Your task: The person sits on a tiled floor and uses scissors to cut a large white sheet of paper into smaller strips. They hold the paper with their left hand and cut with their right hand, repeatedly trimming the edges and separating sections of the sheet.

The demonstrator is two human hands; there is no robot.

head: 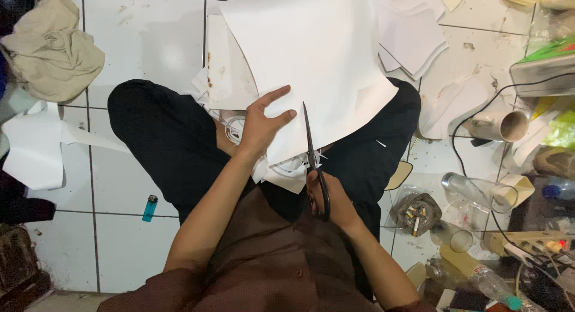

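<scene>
A large white sheet (317, 54) lies over my crossed legs in black trousers. My left hand (262, 125) holds its near edge, fingers spread on top of the paper. My right hand (333, 199) grips black-handled scissors (312, 156), whose blades point away from me and bite into the sheet's near edge just right of my left hand. More white cut pieces (281, 168) lie under the sheet on my lap.
White tiled floor (138, 30) all round. Beige cloth (51, 48) at far left, white paper scraps (30, 144) left, a blue lighter (150, 208) near my left knee. Right side: paper stack (413, 36), cardboard tube (500, 126), glass ashtray (416, 213), bottles, power strip (527, 243), black cable.
</scene>
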